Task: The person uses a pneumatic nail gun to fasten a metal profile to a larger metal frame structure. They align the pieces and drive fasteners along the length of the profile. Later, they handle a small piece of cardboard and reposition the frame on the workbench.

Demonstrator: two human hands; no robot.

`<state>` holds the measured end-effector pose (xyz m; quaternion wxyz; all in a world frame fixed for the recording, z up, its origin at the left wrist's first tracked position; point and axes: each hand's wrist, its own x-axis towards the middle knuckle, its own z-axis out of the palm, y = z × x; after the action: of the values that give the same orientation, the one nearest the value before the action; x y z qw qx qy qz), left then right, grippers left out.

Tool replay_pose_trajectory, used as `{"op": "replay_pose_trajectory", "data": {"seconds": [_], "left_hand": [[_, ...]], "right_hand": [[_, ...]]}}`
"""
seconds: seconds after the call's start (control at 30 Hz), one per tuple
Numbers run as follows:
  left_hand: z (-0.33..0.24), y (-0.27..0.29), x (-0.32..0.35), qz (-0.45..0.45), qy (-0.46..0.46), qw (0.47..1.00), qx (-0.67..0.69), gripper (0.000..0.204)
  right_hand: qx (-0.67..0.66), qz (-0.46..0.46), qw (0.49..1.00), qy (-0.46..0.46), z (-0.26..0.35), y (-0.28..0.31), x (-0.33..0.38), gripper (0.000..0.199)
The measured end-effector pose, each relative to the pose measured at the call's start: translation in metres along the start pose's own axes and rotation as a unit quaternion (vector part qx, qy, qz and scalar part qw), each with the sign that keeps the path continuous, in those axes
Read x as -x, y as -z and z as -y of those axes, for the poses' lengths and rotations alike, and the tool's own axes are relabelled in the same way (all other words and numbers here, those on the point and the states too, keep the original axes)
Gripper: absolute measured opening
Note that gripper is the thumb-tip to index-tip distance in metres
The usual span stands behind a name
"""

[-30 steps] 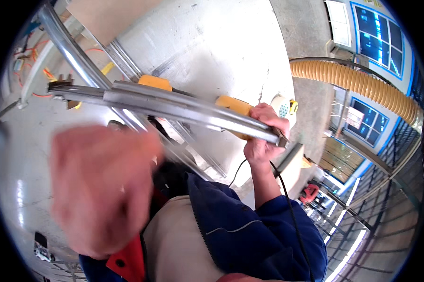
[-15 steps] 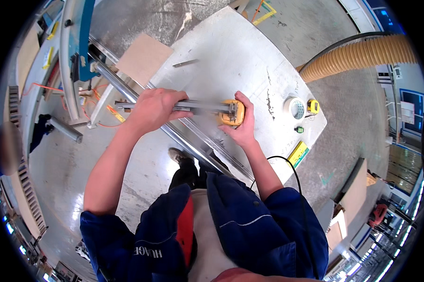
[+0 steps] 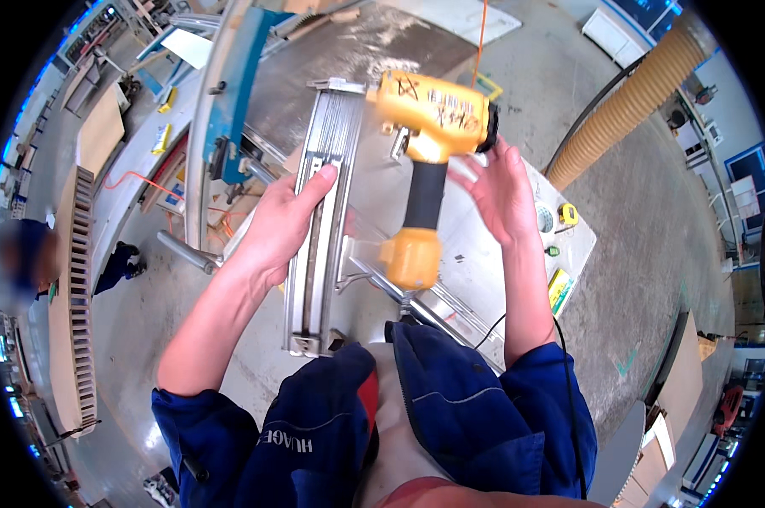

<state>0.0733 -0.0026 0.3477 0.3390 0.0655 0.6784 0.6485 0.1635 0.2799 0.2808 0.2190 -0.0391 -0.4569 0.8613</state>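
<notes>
A pneumatic nail gun (image 3: 437,114) with a yellow body, black grip and long silver magazine is held up in front of me, above the table's edge. My left hand (image 3: 285,224) is closed round the magazine (image 3: 323,135), its thumb lying along the metal. To the right of the gun, my right hand (image 3: 505,190) is open with its fingers spread, close to the black end cap. Whether a fingertip touches the gun behind the body I cannot tell.
The pale table (image 3: 476,279) carries a tape roll (image 3: 543,218), a yellow tape measure (image 3: 568,213) and a yellow-green box (image 3: 559,286). A ribbed tan hose (image 3: 628,102) hangs at the right. Blue machinery (image 3: 238,102) stands left. A person (image 3: 27,262) is at the far left.
The nail gun has come up closer to me and turned, so its side and magazine now show. My right hand has let go of its yellow part and opened.
</notes>
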Motion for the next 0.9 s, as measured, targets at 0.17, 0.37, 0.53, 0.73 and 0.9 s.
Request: {"op": "replay_pose_trajectory", "data": {"seconds": [0.17, 0.37, 0.53, 0.73, 0.9], "left_hand": [[-0.039, 0.052, 0.082, 0.04, -0.041, 0.982, 0.178, 0.046], [-0.046, 0.112, 0.142, 0.194, -0.122, 0.921, 0.313, 0.043], [-0.062, 0.116, 0.153, 0.217, -0.21, 0.917, 0.262, 0.045], [-0.093, 0.125, 0.155, 0.289, -0.234, 0.828, 0.421, 0.041], [-0.072, 0.167, 0.169, 0.369, -0.241, 0.802, 0.402, 0.043]], "right_hand": [[-0.105, 0.064, 0.981, -0.149, 0.031, -0.132, 0.026, 0.046], [-0.005, 0.175, 0.964, -0.198, 0.076, -0.277, 0.07, 0.037], [-0.206, 0.224, 0.915, -0.265, 0.105, -0.331, 0.064, 0.039], [-0.296, 0.28, 0.898, -0.164, 0.105, -0.388, 0.067, 0.04], [-0.168, 0.259, 0.941, -0.142, 0.098, -0.412, 0.124, 0.031]]}}
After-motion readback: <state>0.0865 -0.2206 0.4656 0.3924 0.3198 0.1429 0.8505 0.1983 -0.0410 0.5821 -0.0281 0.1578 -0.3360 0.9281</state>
